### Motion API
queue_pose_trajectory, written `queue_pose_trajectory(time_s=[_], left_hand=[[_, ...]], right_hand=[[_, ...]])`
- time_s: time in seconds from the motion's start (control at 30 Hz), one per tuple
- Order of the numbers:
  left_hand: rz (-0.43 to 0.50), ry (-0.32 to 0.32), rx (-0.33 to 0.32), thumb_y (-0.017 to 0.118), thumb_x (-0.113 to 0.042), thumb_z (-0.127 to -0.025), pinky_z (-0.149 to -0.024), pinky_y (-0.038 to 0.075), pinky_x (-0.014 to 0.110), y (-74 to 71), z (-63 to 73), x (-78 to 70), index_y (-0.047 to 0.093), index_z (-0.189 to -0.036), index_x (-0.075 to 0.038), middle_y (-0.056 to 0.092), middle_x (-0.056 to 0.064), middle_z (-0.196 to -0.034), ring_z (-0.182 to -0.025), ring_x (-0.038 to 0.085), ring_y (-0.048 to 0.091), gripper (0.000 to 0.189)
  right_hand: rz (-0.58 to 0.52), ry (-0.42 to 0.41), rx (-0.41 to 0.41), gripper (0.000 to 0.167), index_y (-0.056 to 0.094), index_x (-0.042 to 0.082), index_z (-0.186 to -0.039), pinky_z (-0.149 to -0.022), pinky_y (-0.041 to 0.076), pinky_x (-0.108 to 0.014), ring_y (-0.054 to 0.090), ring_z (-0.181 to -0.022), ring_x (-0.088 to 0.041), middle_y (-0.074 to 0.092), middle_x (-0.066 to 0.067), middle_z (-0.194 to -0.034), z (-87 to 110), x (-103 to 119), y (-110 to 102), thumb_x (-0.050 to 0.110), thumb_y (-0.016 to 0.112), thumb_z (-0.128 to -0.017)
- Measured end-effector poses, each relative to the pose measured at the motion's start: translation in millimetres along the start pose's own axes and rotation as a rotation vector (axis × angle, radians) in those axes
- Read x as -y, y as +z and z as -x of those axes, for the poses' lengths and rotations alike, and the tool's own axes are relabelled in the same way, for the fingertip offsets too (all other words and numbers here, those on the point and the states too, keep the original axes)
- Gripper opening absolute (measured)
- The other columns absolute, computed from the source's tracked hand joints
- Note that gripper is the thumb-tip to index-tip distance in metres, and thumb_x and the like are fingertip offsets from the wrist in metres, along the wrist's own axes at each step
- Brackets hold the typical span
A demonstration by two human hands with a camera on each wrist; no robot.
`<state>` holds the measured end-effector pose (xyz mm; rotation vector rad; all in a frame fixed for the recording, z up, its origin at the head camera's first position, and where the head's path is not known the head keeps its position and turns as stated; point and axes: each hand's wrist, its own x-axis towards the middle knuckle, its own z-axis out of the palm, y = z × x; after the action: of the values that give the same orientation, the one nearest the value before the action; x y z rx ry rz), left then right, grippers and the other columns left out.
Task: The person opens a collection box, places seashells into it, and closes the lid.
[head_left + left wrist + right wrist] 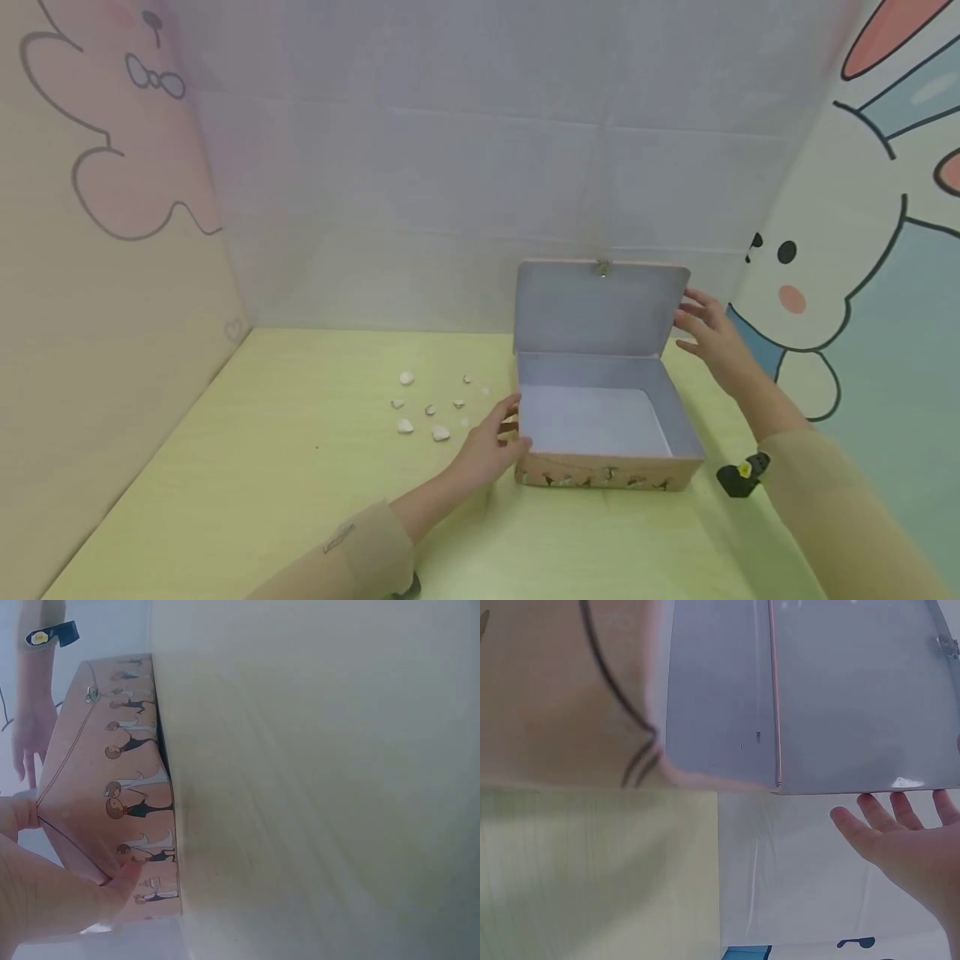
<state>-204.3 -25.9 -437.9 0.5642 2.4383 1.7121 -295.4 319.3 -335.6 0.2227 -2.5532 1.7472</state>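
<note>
A pink tin box (607, 472) stands on the table with its lid (596, 308) raised. The inside is pale grey, and nothing lies in it. Little cartoon couples run along its front in the left wrist view. My left hand (483, 450) holds the box's front left corner, thumb on the front and other fingers at the left side. On the other side, my right hand (712, 337) is at the lid's right edge. Its fingertips (866, 801) meet that edge from outside, with the fingers spread. A metal clasp (603, 267) sits at the lid's top edge.
Several small white shell-like pieces (440, 433) lie scattered on the yellow-green table (247, 467), left of the box. A pale backdrop (420, 183) rises behind the table. Printed cartoon animals decorate the side panels.
</note>
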Motion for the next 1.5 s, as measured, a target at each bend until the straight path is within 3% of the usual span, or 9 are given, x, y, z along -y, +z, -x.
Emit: queue_pose_trajectory(time_s=[0.23,0.6,0.77,1.03,1.23,1.5], left_hand=[[0.007,-0.005,0.017,0.059,-0.022,-0.091,-0.099,0.044,0.045,1.8,6.4,0.3,0.027,-0.148,-0.012,0.041,0.018,-0.144,-0.124,0.035,0.048,0.066],[0.000,-0.007,0.013,0.060,-0.024,-0.092,-0.099,0.044,0.047,3.3,12.8,-0.4,0.028,-0.147,-0.010,0.041,0.016,-0.144,-0.124,0.036,0.048,0.066],[-0.004,-0.005,0.011,0.060,-0.023,-0.092,-0.098,0.045,0.046,4.5,13.3,-0.7,0.028,-0.147,-0.010,0.041,0.015,-0.144,-0.124,0.035,0.049,0.065],[-0.006,-0.006,0.016,0.060,-0.024,-0.092,-0.098,0.045,0.047,5.5,14.8,-5.6,0.028,-0.147,-0.010,0.042,0.016,-0.143,-0.123,0.035,0.049,0.065],[-0.004,-0.005,0.021,0.059,-0.023,-0.092,-0.098,0.045,0.047,5.5,16.1,-8.4,0.028,-0.147,-0.010,0.042,0.017,-0.143,-0.123,0.035,0.049,0.065],[-0.008,-0.007,0.019,0.059,-0.024,-0.092,-0.098,0.045,0.047,5.5,16.1,-7.3,0.027,-0.148,-0.010,0.042,0.016,-0.143,-0.124,0.035,0.049,0.065]], right_hand=[[-0.130,0.095,0.043,0.073,-0.008,0.035,-0.150,-0.105,0.022,-0.067,0.012,-0.137,-0.051,-0.001,-0.029,-0.154,-4.6,-4,5,0.038,0.044,-0.099],[-0.188,0.110,0.097,0.074,-0.010,0.034,-0.150,-0.103,0.020,-0.070,0.008,-0.138,-0.051,-0.009,-0.027,-0.154,-15.2,-15,9,0.030,0.045,-0.100],[-0.172,0.119,0.141,0.075,-0.012,0.026,-0.150,-0.105,0.023,-0.066,0.008,-0.140,-0.045,-0.010,-0.024,-0.155,-16.5,-18,4,0.026,0.044,-0.101],[-0.015,0.056,0.235,0.077,-0.012,0.022,-0.151,-0.101,0.036,-0.055,0.011,-0.140,-0.045,-0.008,-0.022,-0.156,-16.2,-31,-11,0.027,0.046,-0.100],[0.067,-0.012,0.271,0.088,-0.009,0.027,-0.151,-0.093,0.049,-0.040,0.015,-0.138,-0.049,-0.004,-0.021,-0.157,-17.6,-44,-16,0.010,0.056,-0.094],[0.190,-0.067,0.261,0.102,-0.011,0.030,-0.151,-0.091,0.048,-0.052,0.021,-0.135,-0.051,-0.002,-0.020,-0.157,-22.0,-51,-15,0.005,0.065,-0.087]])
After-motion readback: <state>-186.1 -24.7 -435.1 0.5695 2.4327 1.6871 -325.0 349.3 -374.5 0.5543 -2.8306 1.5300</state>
